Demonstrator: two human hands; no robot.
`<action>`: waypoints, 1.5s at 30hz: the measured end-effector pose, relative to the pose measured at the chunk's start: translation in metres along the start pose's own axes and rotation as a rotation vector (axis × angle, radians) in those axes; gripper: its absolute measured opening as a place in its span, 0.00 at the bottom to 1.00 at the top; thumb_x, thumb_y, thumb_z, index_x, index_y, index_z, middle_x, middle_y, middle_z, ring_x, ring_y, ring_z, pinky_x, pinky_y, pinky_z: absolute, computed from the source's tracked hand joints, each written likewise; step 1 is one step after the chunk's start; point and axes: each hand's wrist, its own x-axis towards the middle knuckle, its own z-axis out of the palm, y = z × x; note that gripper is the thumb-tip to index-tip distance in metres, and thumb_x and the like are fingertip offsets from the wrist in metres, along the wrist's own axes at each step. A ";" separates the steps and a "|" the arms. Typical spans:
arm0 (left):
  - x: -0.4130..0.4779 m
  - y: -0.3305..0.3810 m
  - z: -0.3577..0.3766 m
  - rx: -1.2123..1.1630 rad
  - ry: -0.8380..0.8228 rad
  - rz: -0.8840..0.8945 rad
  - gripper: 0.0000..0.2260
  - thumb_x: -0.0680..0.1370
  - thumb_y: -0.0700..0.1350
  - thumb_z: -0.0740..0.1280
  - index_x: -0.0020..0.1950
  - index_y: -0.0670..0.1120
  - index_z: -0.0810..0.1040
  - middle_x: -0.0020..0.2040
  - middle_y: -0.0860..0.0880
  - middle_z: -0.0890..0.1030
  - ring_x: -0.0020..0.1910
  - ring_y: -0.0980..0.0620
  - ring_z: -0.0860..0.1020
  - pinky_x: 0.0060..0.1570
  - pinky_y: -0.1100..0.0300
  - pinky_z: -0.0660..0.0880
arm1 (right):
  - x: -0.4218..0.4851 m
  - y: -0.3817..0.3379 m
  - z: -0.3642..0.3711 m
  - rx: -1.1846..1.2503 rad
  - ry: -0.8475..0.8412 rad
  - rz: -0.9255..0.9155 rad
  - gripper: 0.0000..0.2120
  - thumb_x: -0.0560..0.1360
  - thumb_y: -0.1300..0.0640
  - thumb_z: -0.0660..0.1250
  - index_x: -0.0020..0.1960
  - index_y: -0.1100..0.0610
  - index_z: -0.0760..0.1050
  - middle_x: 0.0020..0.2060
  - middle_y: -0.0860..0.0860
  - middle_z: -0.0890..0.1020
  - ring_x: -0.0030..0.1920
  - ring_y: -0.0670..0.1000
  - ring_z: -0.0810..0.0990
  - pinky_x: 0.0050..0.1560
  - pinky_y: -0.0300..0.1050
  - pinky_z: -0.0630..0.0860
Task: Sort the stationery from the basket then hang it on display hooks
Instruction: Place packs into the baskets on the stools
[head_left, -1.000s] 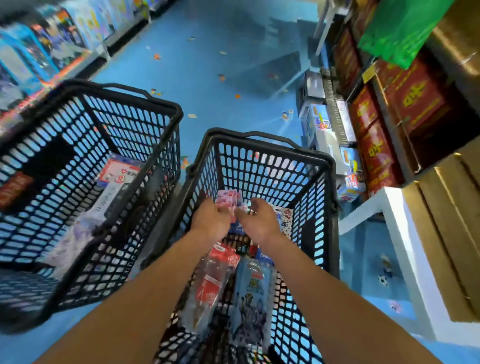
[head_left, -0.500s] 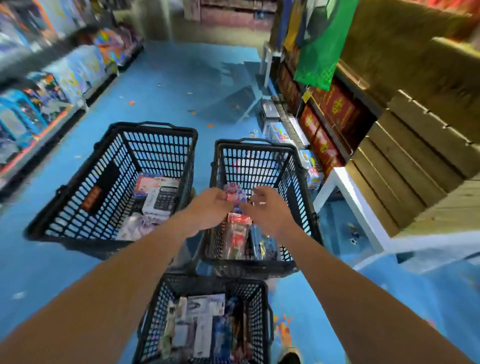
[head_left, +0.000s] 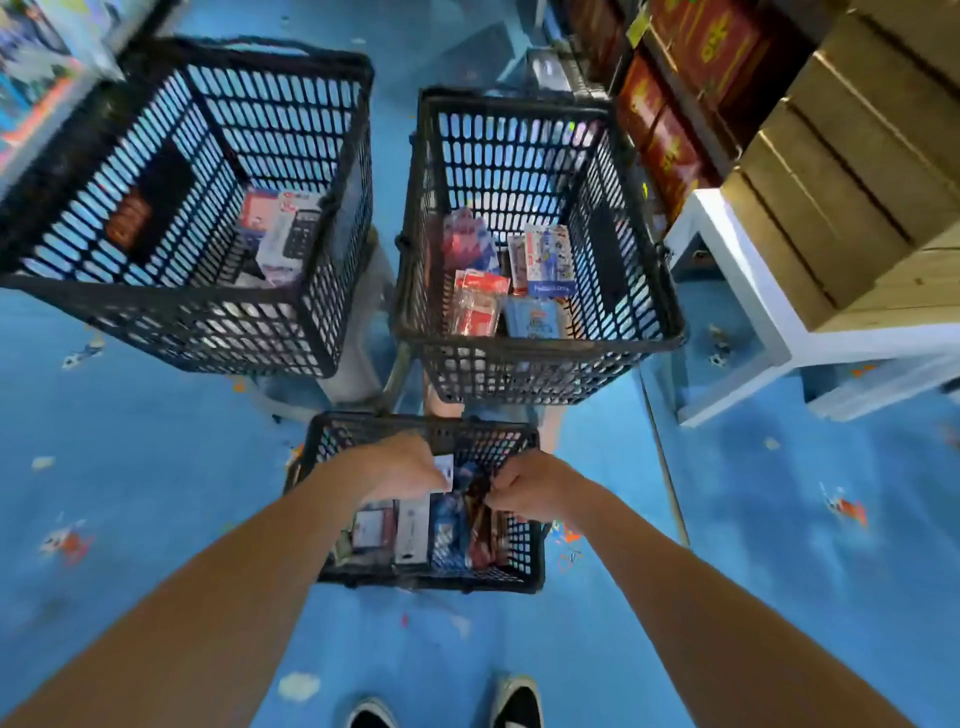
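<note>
Three black baskets stood on the blue floor (head_left: 156, 493). The small basket (head_left: 415, 581) was nearest to the person, just in front of two black and white shoes (head_left: 519, 701). It held stationery packs (head_left: 413, 530) standing side by side in a row.

Both hands were down inside the small basket. The left hand (head_left: 400, 467) had its fingers curled round a small white pack (head_left: 445, 470) and held it at the far end of the row. The right hand (head_left: 530, 488) was near it, on the other side of the row. Its fingers (head_left: 496, 500) were bent tight over the top of a dark red pack (head_left: 480, 530), but I could not tell if they gripped it.

Farther away stood two big baskets, close together. The left big basket (head_left: 187, 299) had a black calculator (head_left: 304, 234) in a pack inside. The right big basket (head_left: 519, 347) held red packs (head_left: 478, 301) and a blue pack (head_left: 535, 317) lying flat on its bottom.

On the right was a white shelf (head_left: 727, 270) with wooden crates (head_left: 831, 208) on top of it.
</note>
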 end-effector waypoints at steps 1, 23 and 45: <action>0.019 -0.007 0.018 -0.001 0.025 -0.008 0.21 0.80 0.45 0.67 0.31 0.46 0.61 0.28 0.48 0.58 0.27 0.49 0.59 0.34 0.56 0.56 | 0.016 0.017 0.018 -0.008 0.047 0.030 0.15 0.79 0.53 0.67 0.36 0.58 0.70 0.31 0.55 0.71 0.36 0.55 0.71 0.39 0.44 0.69; 0.355 -0.124 0.231 0.031 -0.236 0.159 0.16 0.74 0.61 0.73 0.49 0.49 0.81 0.43 0.51 0.84 0.39 0.54 0.85 0.37 0.61 0.80 | 0.335 0.162 0.204 -1.118 0.161 -0.110 0.26 0.83 0.52 0.62 0.80 0.49 0.63 0.78 0.59 0.59 0.77 0.64 0.59 0.73 0.58 0.62; 0.330 -0.188 0.145 -0.824 0.179 0.385 0.11 0.81 0.44 0.69 0.62 0.49 0.81 0.59 0.45 0.85 0.60 0.43 0.82 0.62 0.42 0.77 | 0.359 0.135 0.171 0.483 0.193 -0.421 0.06 0.84 0.54 0.62 0.58 0.54 0.76 0.52 0.56 0.86 0.51 0.57 0.86 0.52 0.51 0.82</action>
